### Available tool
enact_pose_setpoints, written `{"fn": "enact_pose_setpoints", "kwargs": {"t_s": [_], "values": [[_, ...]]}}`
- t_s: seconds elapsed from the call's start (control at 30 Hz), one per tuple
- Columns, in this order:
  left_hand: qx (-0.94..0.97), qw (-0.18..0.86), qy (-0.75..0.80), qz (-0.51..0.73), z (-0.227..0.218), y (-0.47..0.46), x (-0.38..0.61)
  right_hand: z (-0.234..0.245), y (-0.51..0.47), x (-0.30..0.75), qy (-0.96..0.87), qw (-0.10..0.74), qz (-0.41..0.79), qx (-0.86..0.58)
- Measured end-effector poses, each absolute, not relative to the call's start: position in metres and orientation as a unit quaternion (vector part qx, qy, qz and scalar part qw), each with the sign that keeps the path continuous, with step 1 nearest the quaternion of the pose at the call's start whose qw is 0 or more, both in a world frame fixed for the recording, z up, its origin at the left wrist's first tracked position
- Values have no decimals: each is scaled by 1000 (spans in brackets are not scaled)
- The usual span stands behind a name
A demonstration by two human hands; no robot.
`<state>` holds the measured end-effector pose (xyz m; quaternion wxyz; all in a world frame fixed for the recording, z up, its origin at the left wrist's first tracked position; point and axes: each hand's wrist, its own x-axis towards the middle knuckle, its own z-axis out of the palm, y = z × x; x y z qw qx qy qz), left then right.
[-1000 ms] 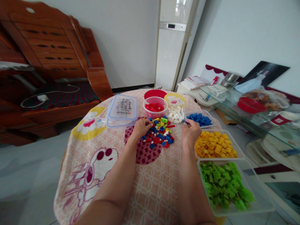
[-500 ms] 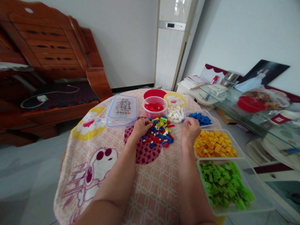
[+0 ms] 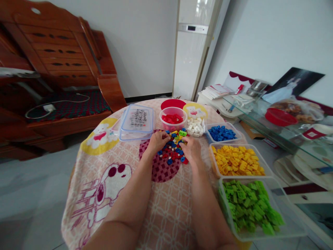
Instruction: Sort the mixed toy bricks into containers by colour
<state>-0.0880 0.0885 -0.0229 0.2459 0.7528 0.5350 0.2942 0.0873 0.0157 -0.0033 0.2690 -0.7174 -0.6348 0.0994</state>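
Many small plastic bricks (image 3: 173, 152), some round

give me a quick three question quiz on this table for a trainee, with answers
1. Which colour lies in the round tub: a) white, b) red, c) blue?
2. True or false: the right hand is inside the tray of blue bricks.
3. Fill in: the tray nearest the camera holds ___ bricks.

Key: 1. b, red bricks; 2. false, it is at the mixed brick pile; 3. green.
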Motion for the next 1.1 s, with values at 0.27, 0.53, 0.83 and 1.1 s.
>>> {"fn": "enact_pose_setpoints", "kwargs": {"t_s": [0.27,0.53,0.83,1.1], "values": [[754,243,536,291,-21,87,-88,-4,17,95,-605,338,143,-707],[751,253,537,289,-21,87,-88,-8,22,117,-434,596,183,-651],[748,249,544,286,-20,87,-86,-10,28,138,-149,831,91,-528],[746,252,549,280,-20,88,-86,-6,25,140,-184,789,119,-574]]}}
